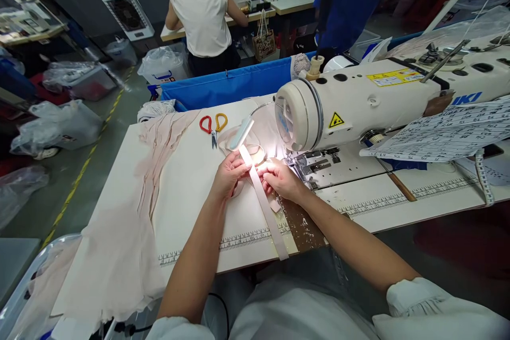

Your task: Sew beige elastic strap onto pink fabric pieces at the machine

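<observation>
Fabric, pale pink, drapes over the left end of the white table. Scissors with red and yellow handles lie near the back. Next, the left hand pinches a pale pink strip between thumb and fingers; the strip slants down to the table's front edge. The right hand curls its fingers just beside it; whether they grip it cannot be told. Farther right stands a sewing machine.
</observation>
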The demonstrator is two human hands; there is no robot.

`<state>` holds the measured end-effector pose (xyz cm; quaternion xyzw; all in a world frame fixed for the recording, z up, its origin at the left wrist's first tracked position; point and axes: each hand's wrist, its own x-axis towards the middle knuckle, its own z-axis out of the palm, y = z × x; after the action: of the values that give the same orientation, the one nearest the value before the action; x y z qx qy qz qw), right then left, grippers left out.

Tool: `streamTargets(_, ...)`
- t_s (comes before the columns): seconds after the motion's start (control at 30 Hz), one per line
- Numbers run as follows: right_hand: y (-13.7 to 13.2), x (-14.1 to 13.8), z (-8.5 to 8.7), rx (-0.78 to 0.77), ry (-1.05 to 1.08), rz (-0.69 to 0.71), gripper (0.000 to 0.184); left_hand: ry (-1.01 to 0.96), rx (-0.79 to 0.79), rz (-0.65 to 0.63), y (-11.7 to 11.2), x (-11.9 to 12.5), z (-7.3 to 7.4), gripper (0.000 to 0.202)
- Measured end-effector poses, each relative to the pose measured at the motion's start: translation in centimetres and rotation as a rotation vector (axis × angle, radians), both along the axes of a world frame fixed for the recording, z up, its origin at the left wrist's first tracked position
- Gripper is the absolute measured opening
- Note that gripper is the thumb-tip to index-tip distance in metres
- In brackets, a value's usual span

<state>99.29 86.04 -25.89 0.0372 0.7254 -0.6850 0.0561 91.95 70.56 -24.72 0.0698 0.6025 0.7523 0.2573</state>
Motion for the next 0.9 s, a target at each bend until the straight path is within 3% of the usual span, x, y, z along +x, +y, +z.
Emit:
streamTargets(0.27, -0.1, 0.3, 0.5, 0.010, 0.085, 0.069, 0.016, -0.022, 0.033, 0.031, 0.2, 0.2, 0.3, 0.065)
streamTargets(0.4, -0.7, 1.8, 2.0, 0.052, 0.124, 0.256, 0.014, -0.058, 0.094, 0.176, 0.2, 0.3, 0.7, 0.043)
streamTargets(0.53, -1.1, 5.1, 4.3, 0.306, 0.218, 0.559, 0.009, -0.158, 0.136, 0.348, -0.4, 0.0, 1.4, 0.023)
streamTargets(0.63, -0.7, 8.8, 4.6, 0.525, 0.308, 0.673, 0.009, -0.240, 0.214, 0.383, -1.0, 0.0, 2.2, 0.015)
streamTargets(0.73, 0.3, 12.9, 2.5, 0.572, 0.232, 0.730, 0.010, -0.292, 0.290, 0.397, -2.1, 0.6, 3.1, 0.013)
streamTargets(0.83, 1.3, 16.9, -1.6, 0.623, 0.072, 0.715, 0.013, -0.292, 0.337, 0.412, -3.8, 2.3, 4.0, 0.012)
streamTargets(0.9, 1.8, 19.0, -4.2, 0.750, -0.054, 0.646, 0.016, -0.262, 0.359, 0.390, -5.0, 4.1, 4.6, 0.012)
